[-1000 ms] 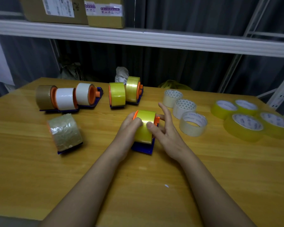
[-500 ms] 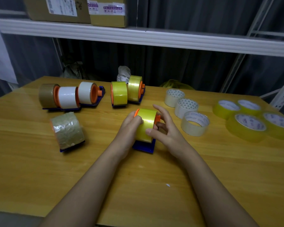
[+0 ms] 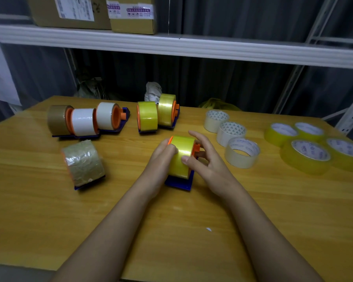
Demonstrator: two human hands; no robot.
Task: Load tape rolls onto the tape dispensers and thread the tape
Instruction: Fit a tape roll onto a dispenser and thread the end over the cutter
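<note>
While the left hand (image 3: 161,157) grips the yellow tape roll (image 3: 180,156) on its blue dispenser (image 3: 179,183), the right hand (image 3: 204,159) pinches the roll's other side.

Loaded dispensers (image 3: 86,121) lie left on the table (image 3: 49,220); loose rolls (image 3: 306,153) right.

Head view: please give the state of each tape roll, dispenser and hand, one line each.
Yellow roll: mounted on dispenser, gripped.
Blue dispenser: on table, loaded.
Left hand: gripping the roll.
Right hand: thumb on roll.
Crinkled brown roll: loaded.
White rolls: loose, flat.
Spare yellow rolls: loose, flat.
</note>
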